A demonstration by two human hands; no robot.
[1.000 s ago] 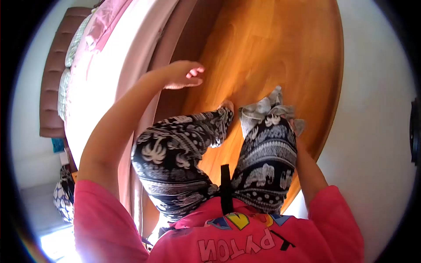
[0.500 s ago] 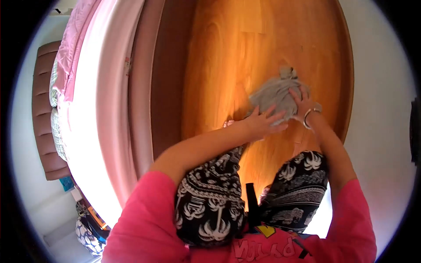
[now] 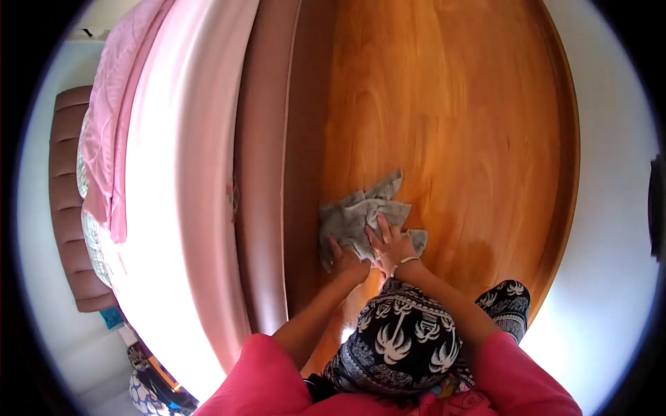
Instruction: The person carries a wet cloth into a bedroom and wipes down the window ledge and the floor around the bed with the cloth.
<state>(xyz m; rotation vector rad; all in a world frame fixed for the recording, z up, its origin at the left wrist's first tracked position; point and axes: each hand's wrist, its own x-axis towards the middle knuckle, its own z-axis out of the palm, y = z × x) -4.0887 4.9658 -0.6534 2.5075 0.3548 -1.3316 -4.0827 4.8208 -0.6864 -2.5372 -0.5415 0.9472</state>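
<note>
Bright bedroom seen from above, curved by a wide lens; at the far left stands a tufted brown headboard [image 3: 68, 208], with pale patterned pillows [image 3: 94, 239] against it; beside them a pink blanket [image 3: 111, 132] drapes over a bed whose white sheet [image 3: 156, 180] glares with light; below, near the lower left edge, sit a small blue item [image 3: 111, 317] and a white-and-dark patterned item [image 3: 144, 396], too partly seen to name.

Next to the right runs the long brown side of the bed [image 3: 263, 159]; at its foot, on the wooden floor [image 3: 451, 90], lies a crumpled grey cloth [image 3: 350, 218], its left edge right by the bed's base, its folds spread unevenly, one corner poking away from the person.

The left hand [image 3: 349, 265] presses on the cloth's near left part, fingers reaching forward; just beside it, the right hand [image 3: 390, 248] lies palm down on the near right part, fingers spread, a light bracelet [image 3: 404, 265] at the wrist; neither hand is clenched.

Behind the hands, a knee in black-and-white patterned trousers [image 3: 395, 340] rises between pink sleeves [image 3: 267, 371]; farther right, bare floor meets a pale wall [image 3: 610, 173], with a dark object [image 3: 655, 208] at the edge.
</note>
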